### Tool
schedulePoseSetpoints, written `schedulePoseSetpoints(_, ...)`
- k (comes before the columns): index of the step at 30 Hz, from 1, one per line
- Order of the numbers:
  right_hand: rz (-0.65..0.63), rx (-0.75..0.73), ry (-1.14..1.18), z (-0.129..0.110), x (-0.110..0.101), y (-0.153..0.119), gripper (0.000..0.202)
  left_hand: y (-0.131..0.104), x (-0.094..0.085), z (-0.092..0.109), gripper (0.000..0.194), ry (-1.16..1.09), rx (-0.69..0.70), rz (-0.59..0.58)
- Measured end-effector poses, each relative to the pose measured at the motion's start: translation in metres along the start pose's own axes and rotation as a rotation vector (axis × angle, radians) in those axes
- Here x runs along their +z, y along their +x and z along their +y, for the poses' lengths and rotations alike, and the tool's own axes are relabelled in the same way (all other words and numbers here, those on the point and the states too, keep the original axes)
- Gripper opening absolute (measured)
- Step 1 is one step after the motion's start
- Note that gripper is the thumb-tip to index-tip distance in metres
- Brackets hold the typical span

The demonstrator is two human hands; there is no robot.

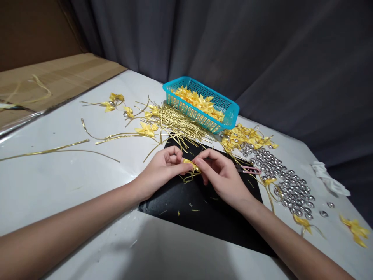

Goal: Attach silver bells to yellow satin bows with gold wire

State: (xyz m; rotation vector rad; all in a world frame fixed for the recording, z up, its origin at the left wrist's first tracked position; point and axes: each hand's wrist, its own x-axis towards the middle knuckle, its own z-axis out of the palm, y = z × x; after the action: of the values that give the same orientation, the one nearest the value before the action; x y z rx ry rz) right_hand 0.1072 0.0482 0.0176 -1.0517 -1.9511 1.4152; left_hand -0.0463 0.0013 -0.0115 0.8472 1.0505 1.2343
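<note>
Over a black mat (186,210), my left hand (164,167) and my right hand (220,175) meet. Both pinch a small yellow ribbon bow (190,163) between their fingertips, one from each side. Thin gold cord loops hang beneath the bow. Just beyond my hands lies a pile of gold cords (177,122), partly against a blue-green basket (186,109) that holds many yellow bows (201,103). Small scissors with a pink handle (250,170) lie beside my right hand, their blades partly hidden behind it.
Many silver beads (291,186) spread at the right, below more yellow bows (244,136). A crumpled white item (329,179) lies at the right edge. Loose gold cords (58,149) and bows are at the left, near a cardboard sheet (67,77). Grey curtain hangs behind.
</note>
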Motion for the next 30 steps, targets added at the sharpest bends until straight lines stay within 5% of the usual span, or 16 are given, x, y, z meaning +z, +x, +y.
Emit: schedulePoseSetpoints(30, 0.058, 0.111, 0.299, -0.0026, -0.0052, 0.0006, 0.024, -0.0011, 0.0015, 0.0029, 0.033, -0.004, -0.012, 0.006)
